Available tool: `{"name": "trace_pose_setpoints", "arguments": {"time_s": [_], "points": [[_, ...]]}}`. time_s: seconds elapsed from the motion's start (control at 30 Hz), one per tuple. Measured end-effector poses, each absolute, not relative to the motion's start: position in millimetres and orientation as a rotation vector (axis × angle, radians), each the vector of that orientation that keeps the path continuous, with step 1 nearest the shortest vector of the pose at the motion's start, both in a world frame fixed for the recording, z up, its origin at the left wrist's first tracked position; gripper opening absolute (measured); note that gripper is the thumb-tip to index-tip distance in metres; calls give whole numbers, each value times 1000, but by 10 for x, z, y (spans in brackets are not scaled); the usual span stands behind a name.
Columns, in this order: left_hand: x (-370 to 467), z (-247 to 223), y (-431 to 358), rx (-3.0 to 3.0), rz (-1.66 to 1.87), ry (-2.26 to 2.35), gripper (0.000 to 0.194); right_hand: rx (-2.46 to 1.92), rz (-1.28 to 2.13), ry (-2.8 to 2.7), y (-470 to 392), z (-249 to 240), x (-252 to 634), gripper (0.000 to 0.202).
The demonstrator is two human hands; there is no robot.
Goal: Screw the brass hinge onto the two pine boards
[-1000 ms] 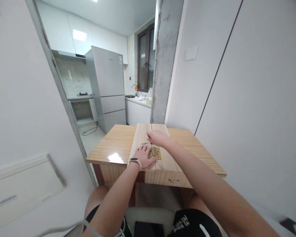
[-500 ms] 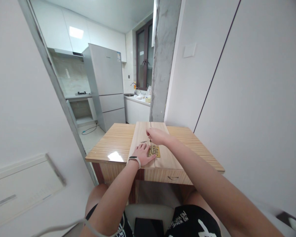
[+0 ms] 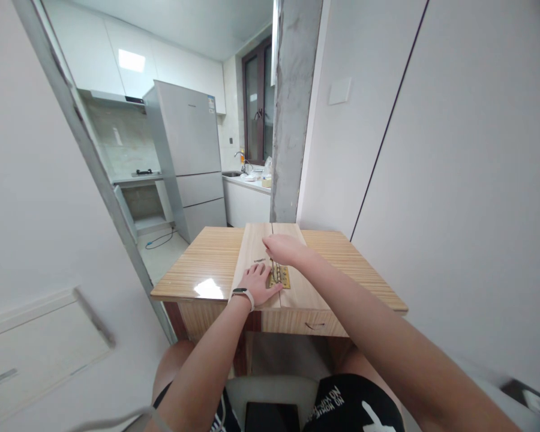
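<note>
A brass-coloured hinge (image 3: pixel 284 278) lies across the seam between two light wooden boards on the table. My left hand (image 3: pixel 257 284) is spread flat on the left board (image 3: pixel 248 252), its thumb reaching to the hinge's near edge. Above the hinge, my right hand (image 3: pixel 284 248) is closed around what looks like a screwdriver (image 3: pixel 273 267). Only its thin shaft shows, pointing down at the hinge's left leaf; the handle is hidden in my fingers. The right board (image 3: pixel 308 292) lies under my right forearm.
The boards lie on a wood-grain table (image 3: pixel 198 264) with a drawer handle (image 3: pixel 314 326) at its front. A white wall (image 3: pixel 432 198) stands at the right. Beyond the table are a grey pillar (image 3: pixel 292 120) and a silver fridge (image 3: pixel 191 132).
The view has shifted slightly. My left hand keeps its place by the hinge, while my right hand has turned a little and stays closed above it.
</note>
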State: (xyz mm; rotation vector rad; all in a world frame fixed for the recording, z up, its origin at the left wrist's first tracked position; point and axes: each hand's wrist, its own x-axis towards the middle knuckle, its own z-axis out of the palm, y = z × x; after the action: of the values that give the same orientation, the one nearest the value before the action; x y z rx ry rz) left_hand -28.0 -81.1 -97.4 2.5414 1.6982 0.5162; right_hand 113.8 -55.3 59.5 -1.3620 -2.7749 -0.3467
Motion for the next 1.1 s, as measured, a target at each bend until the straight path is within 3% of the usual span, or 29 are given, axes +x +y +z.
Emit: {"name": "trace_pose_setpoints", "arguments": {"time_s": [0.43,1.1], "points": [[-283,-982,-806,2544,518,1699,81,-1528,-381,-2700,-613,597,1121,33],[-271,-995,-806,2553,546,1692,78,-1264,-314,-2788,-541,552,1166,12]]}}
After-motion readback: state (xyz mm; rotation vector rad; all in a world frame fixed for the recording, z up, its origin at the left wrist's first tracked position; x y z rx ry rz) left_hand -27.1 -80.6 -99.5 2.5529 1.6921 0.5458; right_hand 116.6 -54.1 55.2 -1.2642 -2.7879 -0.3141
